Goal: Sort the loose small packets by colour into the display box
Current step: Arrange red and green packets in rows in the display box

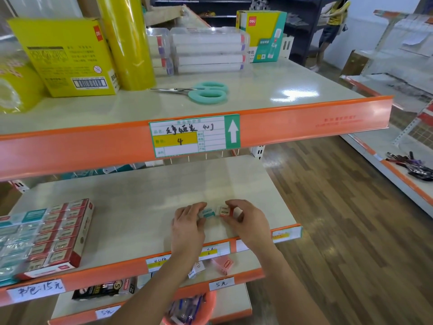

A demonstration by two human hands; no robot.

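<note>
Evidently sorting by colour: left hand pinches teal packet, right hand pinches red packet, both well apart from display box.

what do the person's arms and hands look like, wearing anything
Both forearms are bare, with no sleeves in view. The left hand and right hand wear no gloves, and no rings, watch or bracelet show on fingers or wrists. Nothing is marked on them.
</note>
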